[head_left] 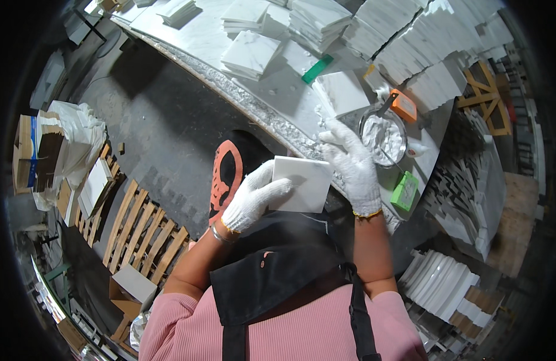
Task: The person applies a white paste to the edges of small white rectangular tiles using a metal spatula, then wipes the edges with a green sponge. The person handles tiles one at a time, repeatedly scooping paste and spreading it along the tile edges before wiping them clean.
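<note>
A square white marble tile is held over my lap by my left hand, in a white knit glove. The thumb lies across its face, with the other fingers mostly hidden. Beside the tile's right edge is my right hand, gloved too, its fingers stretched toward the table edge and holding nothing visible. Whether it touches the tile I cannot tell. Just past it stands a round bowl of white powder or paste, with a dark-handled tool leaning in it. A short stack of marble tiles sits left of the bowl.
Bright green and orange blocks flank the bowl; a small white bottle lies nearby. A green strip and more tile stacks cover the table. White crumbs line its near edge. Wooden pallets lie on the left floor.
</note>
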Motion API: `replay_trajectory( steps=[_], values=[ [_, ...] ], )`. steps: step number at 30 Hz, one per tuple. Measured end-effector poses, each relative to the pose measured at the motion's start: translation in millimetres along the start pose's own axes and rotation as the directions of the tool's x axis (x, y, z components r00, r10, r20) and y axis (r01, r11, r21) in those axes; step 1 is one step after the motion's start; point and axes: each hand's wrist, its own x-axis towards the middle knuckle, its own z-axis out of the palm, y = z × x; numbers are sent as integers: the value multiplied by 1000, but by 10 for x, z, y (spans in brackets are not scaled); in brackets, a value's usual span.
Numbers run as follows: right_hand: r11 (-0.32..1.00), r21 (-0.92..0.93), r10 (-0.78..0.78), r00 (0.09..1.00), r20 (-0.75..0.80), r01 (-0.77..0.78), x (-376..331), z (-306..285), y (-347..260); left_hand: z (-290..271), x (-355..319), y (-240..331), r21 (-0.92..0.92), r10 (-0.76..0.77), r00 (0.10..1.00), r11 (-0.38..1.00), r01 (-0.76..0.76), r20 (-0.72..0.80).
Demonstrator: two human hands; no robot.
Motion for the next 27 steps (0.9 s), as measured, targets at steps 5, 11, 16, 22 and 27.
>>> replay_trajectory(
  steps=[5, 11, 16, 22, 27],
  values=[
    [977, -208, 37, 999, -23, -41, -47, 68, -36, 62, -31, 83, 119, 19, 1000, 993, -19, 6],
    [985, -164, 29, 983, -181, -59, -186, -250, 178, -26, 17, -40, 10, 20, 999, 1000, -19, -33],
    [976, 88, 206, 975, -79, -199, -434, -284, 164, -10, 55, 25, -112, -7, 998, 994, 0, -62],
    [959, -122, 259, 966, 0, -258, -697, -56, 272, -46, 103, -127, -253, -10, 998, 967, -8, -69],
    [949, 31, 313, 950, -17, -313, -685, 33, 139, -21, 115, -90, -252, -13, 1000, 968, 8, -17]
  ],
)
